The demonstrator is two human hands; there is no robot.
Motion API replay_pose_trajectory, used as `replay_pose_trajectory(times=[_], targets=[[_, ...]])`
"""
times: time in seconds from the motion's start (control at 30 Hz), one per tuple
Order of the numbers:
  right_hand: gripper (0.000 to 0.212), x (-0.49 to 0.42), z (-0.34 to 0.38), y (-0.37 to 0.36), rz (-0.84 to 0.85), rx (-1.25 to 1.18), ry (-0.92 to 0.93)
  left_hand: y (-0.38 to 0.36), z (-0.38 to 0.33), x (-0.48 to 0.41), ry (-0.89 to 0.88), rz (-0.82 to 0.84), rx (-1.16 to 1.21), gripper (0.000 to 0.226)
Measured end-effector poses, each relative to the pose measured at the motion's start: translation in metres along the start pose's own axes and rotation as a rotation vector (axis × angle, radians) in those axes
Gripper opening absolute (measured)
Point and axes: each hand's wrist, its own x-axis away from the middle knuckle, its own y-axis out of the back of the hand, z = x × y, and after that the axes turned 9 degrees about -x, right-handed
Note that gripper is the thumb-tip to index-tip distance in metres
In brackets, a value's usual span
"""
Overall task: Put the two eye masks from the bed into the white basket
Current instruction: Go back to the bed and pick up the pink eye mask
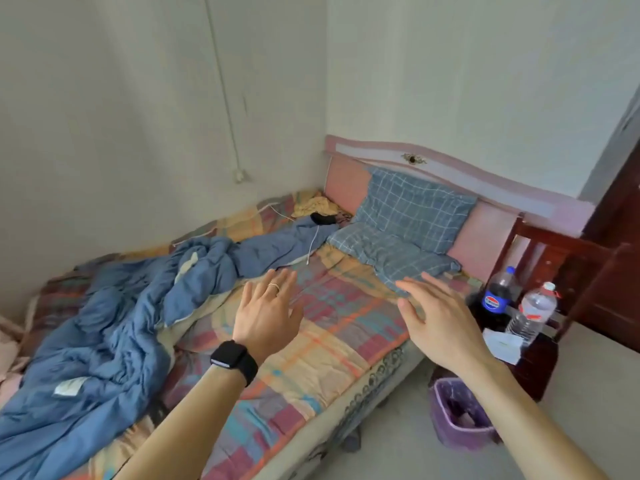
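Note:
Both my hands hover over the bed with fingers spread and nothing in them. My left hand, with a ring and a black watch on the wrist, is above the plaid sheet. My right hand is near the lower pillow's corner. A small black item, possibly an eye mask, lies at the far head of the bed beside a yellow cloth; I cannot tell for sure. No white basket is in view.
A crumpled blue quilt covers the bed's left side. Two blue checked pillows lean at the pink headboard. A dark red bedside stand holds a cola bottle and a water bottle. A purple bin stands on the floor.

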Motion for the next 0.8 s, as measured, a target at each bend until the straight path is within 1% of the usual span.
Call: replay_pose_trajectory(times=[0.13, 0.3, 0.4, 0.47, 0.6, 0.8], targets=[[0.034, -0.034, -0.067, 0.021, -0.046, -0.009, -0.071, -0.012, -0.05, -0.073, -0.069, 0.001, -0.023, 0.064], [0.038, -0.085, -0.136, 0.02, -0.008, 0.014, -0.132, -0.042, -0.094, -0.155, -0.114, 0.01, 0.002, 0.063], [0.04, -0.14, -0.176, 0.006, 0.025, 0.058, -0.131, -0.071, -0.11, -0.211, -0.132, 0.007, 0.017, 0.062], [0.041, -0.174, -0.194, -0.005, 0.04, 0.063, -0.123, -0.087, -0.113, -0.246, -0.132, 0.022, 0.032, 0.062], [0.043, -0.262, -0.235, -0.043, 0.084, 0.056, -0.105, -0.123, -0.109, -0.345, -0.083, 0.041, 0.064, 0.063], [0.043, -0.368, -0.279, -0.088, 0.168, 0.058, -0.063, -0.16, -0.09, -0.46, -0.016, 0.106, 0.02, 0.063]])
